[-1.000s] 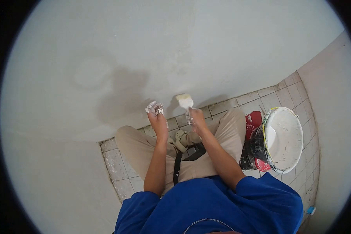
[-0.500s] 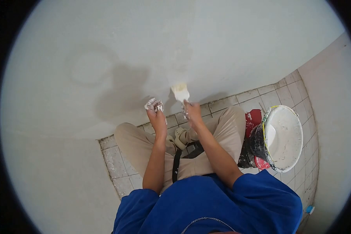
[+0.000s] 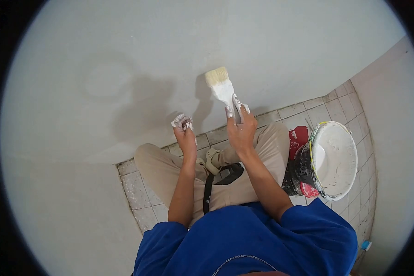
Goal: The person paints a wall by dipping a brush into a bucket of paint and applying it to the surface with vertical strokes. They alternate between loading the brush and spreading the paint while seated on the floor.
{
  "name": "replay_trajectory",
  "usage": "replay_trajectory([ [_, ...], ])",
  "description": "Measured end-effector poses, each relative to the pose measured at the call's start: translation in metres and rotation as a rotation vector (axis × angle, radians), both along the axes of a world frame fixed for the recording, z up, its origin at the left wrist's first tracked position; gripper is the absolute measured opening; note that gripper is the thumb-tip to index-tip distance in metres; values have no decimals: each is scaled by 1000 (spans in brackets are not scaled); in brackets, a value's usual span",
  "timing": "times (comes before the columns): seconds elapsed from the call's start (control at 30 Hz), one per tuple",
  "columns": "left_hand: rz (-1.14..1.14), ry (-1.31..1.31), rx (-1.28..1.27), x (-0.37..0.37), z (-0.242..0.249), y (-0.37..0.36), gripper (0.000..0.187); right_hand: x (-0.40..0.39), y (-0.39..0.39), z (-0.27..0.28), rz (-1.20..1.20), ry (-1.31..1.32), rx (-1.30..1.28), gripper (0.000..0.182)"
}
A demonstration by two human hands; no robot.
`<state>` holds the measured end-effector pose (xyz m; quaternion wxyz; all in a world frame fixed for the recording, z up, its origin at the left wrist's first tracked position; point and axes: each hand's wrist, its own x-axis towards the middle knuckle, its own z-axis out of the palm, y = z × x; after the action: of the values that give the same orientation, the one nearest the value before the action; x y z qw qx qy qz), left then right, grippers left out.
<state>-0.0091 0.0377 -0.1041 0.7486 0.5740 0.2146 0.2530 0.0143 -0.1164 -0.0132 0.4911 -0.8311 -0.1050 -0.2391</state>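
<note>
My right hand (image 3: pixel 242 131) grips a wide paintbrush (image 3: pixel 222 89) by its handle, with the fingers along both sides. Pale bristles point up toward the white wall (image 3: pixel 280 55), and white paint coats the brush below them. Paint also smears the fingers of that hand. To the left, my left hand (image 3: pixel 186 138) is curled closed near the base of the wall, its fingers thickly daubed with white; I cannot tell whether anything is inside it.
On my right a paint-spattered bucket (image 3: pixel 338 161) with a white inside stands next to a red container (image 3: pixel 299 136). Tiled floor (image 3: pixel 140 191) runs along the wall's foot. My bent knees (image 3: pixel 154 161) are close to the wall.
My right hand has turned, and the paintbrush has moved up and slightly right, with its bristles now higher on the wall. My left hand has hardly moved.
</note>
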Motion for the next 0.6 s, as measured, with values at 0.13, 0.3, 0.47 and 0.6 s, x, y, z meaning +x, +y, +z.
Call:
replay_trajectory([
  [0.13, -7, 7, -33, -1, 1, -1, 39, 14, 17, -12, -6, 15, 238, 28],
  [0.3, -4, 45, -14, -3, 5, 3, 41, 15, 25, -16, 119, 374, 595, 23],
  [0.47, -23, 18, -46, -1, -4, 4, 40, 10, 5, -32, 369, 1010, 823, 20],
  [0.6, -30, 39, -113, 0, 7, 5, 39, 16, -7, -42, 312, 1277, 740, 18],
])
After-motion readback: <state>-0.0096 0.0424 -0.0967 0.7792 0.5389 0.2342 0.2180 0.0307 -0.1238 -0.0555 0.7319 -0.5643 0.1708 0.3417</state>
